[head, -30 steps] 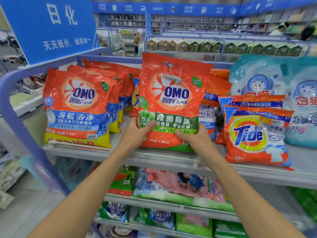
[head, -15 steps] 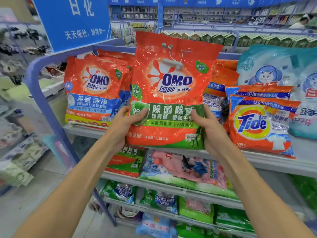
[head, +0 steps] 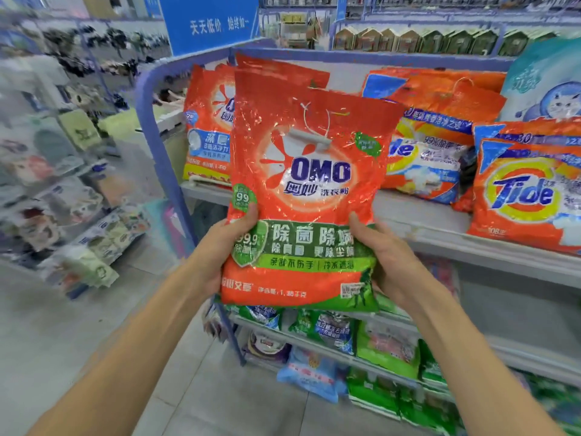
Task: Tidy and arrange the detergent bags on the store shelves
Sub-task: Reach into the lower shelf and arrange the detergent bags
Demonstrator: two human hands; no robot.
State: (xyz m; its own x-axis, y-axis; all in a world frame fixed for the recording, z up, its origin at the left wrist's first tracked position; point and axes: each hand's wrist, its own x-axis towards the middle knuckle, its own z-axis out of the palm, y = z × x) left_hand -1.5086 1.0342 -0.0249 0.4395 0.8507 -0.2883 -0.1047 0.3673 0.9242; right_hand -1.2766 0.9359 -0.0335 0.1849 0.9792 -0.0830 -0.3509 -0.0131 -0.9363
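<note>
I hold a red and green OMO detergent bag (head: 308, 184) upright in front of the shelf, off the shelf board. My left hand (head: 226, 247) grips its lower left edge and my right hand (head: 386, 259) grips its lower right edge. Behind it, other red OMO bags (head: 207, 133) stand at the left end of the top shelf (head: 456, 237). Orange Tide bags (head: 528, 190) and further orange bags (head: 434, 146) lie on the shelf to the right. A pale blue bag with a cat picture (head: 547, 86) stands at the far right.
A blue metal frame (head: 157, 127) bounds the shelf's left end. Lower shelves (head: 345, 350) hold green and blue bags, and one blue bag (head: 311, 372) sticks out near the floor. A blue sign (head: 210, 23) hangs above. Racks of goods (head: 63, 171) line the aisle on the left.
Both hands have pulled the OMO bag off the shelf towards me and to the left. The view has swung right and down, so the shelf gap behind the bag now shows.
</note>
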